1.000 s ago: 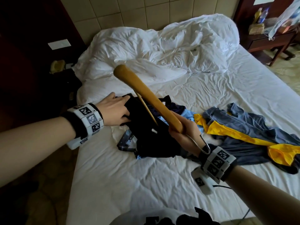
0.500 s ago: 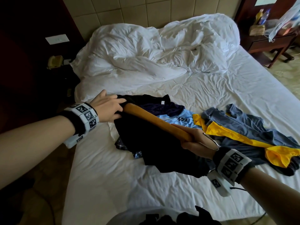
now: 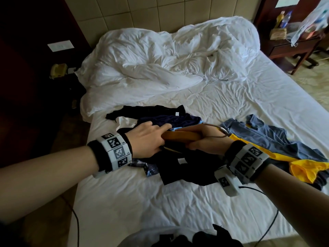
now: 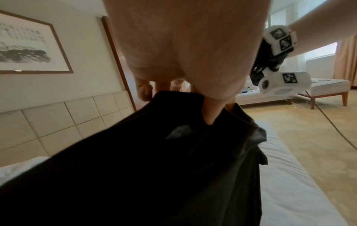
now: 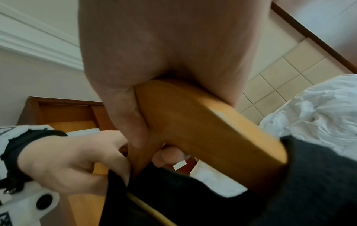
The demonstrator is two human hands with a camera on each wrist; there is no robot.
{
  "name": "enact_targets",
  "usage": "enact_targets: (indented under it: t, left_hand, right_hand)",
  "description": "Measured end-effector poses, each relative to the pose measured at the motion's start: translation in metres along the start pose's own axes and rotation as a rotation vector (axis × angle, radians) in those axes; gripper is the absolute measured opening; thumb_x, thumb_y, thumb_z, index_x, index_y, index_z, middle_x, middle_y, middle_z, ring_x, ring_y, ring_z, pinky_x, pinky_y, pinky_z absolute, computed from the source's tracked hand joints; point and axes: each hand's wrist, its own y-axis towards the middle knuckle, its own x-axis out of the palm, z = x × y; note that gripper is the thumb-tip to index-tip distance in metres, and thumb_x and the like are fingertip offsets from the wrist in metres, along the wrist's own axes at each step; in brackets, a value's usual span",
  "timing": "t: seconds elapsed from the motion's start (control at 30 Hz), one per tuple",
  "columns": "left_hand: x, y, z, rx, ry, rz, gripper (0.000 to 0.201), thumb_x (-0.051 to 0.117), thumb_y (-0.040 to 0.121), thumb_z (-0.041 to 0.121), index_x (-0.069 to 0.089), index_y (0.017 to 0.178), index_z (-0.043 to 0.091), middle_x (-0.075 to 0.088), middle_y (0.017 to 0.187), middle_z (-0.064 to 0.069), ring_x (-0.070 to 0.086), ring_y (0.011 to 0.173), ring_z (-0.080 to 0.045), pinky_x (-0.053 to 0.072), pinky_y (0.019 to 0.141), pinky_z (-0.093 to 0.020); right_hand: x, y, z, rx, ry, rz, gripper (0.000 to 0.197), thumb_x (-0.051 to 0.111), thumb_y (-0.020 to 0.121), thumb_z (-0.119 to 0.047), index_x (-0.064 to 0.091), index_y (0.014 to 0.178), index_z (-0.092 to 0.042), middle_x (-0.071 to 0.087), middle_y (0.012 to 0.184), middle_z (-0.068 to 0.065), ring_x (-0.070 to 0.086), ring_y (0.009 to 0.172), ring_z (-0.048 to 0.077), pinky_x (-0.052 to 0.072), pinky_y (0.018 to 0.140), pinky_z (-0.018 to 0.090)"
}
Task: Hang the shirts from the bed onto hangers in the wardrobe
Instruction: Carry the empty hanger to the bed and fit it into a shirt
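Black shirt [image 3: 188, 168] pinched in left hand [image 3: 146, 138] fingers beside hanger [image 3: 179, 137].

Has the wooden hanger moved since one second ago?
Yes. The wooden hanger, held by the right hand, came down from pointing up toward the white duvet into the black shirt.

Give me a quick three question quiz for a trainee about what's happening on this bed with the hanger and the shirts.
1. True or false: the wooden hanger lies untouched on the bed.
2. Which hand grips the hanger beside its metal hook?
3. The left hand pinches: A) black shirt B) grey and yellow shirt C) white duvet

Key: 1 false; 2 the right hand; 3 A
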Motion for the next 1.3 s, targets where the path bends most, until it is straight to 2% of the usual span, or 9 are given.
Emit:
enact_targets:
  t: [0.1,0.2,0.43,0.63,0.77,0.93,1.07,1.17,1.3]
  left_hand:
    - [0.003,-0.001,-0.006,0.091,-0.097,0.181,0.027,0.055,0.09,0.049,0.07,0.09,0.026,0.046,0.142,-0.004,0.058,0.098,-0.021,0.041,0.081,-0.037]
    - [-0.002,-0.004,-0.011,0.101,-0.283,0.401,0.034,0.062,0.086,0.052,0.062,0.103,0.023,0.056,0.126,0.002,0.055,0.099,-0.017,0.041,0.082,-0.038]
    - [-0.033,0.006,-0.017,-0.303,-0.429,0.581,0.045,0.064,0.083,0.056,0.048,0.108,0.023,0.063,0.079,0.007,0.06,0.066,-0.019,0.035,0.059,-0.03]
    - [-0.076,0.013,-0.024,-0.394,-0.307,0.533,0.027,0.062,0.08,0.048,0.051,0.089,0.025,0.058,0.075,0.006,0.062,0.078,-0.028,0.044,0.068,-0.035]
    - [-0.097,0.028,-0.019,-0.389,-0.327,0.547,0.028,0.065,0.079,0.037,0.054,0.099,0.021,0.064,0.083,-0.003,0.063,0.083,-0.032,0.045,0.068,-0.036]
    - [-0.102,0.027,-0.034,-0.388,-0.583,0.557,0.022,0.067,0.072,0.015,0.049,0.083,0.022,0.051,0.067,0.009,0.061,0.077,-0.029,0.045,0.063,-0.035]
    - [-0.109,0.022,-0.049,-0.454,-0.763,0.606,0.023,0.069,0.071,0.011,0.063,0.093,0.014,0.063,0.076,0.001,0.062,0.076,-0.021,0.052,0.069,-0.033]
    - [-0.116,0.016,-0.062,-0.541,-0.87,0.607,0.019,0.071,0.073,0.008,0.059,0.076,0.023,0.056,0.068,0.008,0.054,0.065,-0.009,0.04,0.058,-0.02]
    - [-0.117,0.013,-0.071,-0.616,-0.96,0.592,0.026,0.071,0.073,0.007,0.053,0.065,0.024,0.054,0.064,0.008,0.053,0.061,-0.009,0.039,0.056,-0.022]
  right_hand:
    - [-0.006,0.002,-0.006,0.006,-0.016,0.003,0.058,0.074,0.076,-0.008,0.067,0.126,-0.036,0.068,0.102,-0.009,0.058,0.086,-0.005,0.039,0.073,0.006]
    - [-0.015,-0.002,-0.014,0.012,0.107,0.018,0.054,0.071,0.074,0.003,0.072,0.118,-0.029,0.069,0.076,-0.009,0.06,0.064,0.002,0.046,0.063,0.016]
    - [-0.053,0.006,-0.054,-0.077,0.287,0.104,0.043,0.073,0.063,-0.01,0.075,0.104,-0.022,0.075,0.089,0.014,0.07,0.078,0.037,0.059,0.073,0.043]
    - [-0.08,0.014,-0.078,-0.093,0.244,0.099,0.033,0.071,0.073,0.006,0.072,0.102,-0.009,0.071,0.083,0.021,0.066,0.07,0.027,0.054,0.064,0.032]
    - [-0.086,0.026,-0.092,-0.119,0.197,0.108,0.024,0.069,0.076,0.009,0.071,0.098,0.002,0.071,0.087,0.025,0.068,0.071,0.029,0.057,0.071,0.044]
    - [-0.103,0.024,-0.089,-0.131,0.078,0.145,0.018,0.076,0.085,-0.012,0.071,0.101,-0.008,0.076,0.087,0.01,0.073,0.084,0.026,0.058,0.086,0.046]
    - [-0.117,0.022,-0.069,-0.064,-0.208,0.113,0.016,0.078,0.082,-0.028,0.071,0.092,-0.018,0.073,0.085,0.006,0.07,0.084,0.026,0.055,0.087,0.049]
    - [-0.129,0.012,-0.051,0.009,-0.348,0.133,0.016,0.078,0.079,-0.039,0.07,0.088,-0.028,0.069,0.081,-0.006,0.066,0.082,0.013,0.053,0.083,0.038]
    - [-0.144,0.003,-0.045,-0.08,-0.421,0.268,0.035,0.078,0.073,-0.048,0.069,0.096,-0.023,0.068,0.089,-0.008,0.063,0.086,0.01,0.052,0.083,0.034]
